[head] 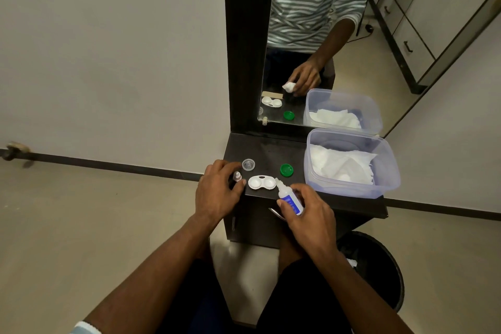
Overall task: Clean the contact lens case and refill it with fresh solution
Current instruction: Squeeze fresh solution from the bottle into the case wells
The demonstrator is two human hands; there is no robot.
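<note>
The white two-well contact lens case [261,182] lies open near the front edge of the dark table [271,152]. My right hand [309,214] is shut on a small solution bottle [290,198] with a blue label. The bottle is tilted, with its nozzle next to the case's right well. Left of the case, my left hand [219,190] pinches a small whitish bottle cap [237,176] between thumb and fingers. A clear round lid [248,164] and a green round lid [286,170] lie behind the case.
A clear plastic tub [390,171] with white tissues fills the table's right side. A mirror [311,35] stands behind the table. Thin metal tweezers [274,211] lie at the front edge. A black bin [379,268] sits on the floor at lower right.
</note>
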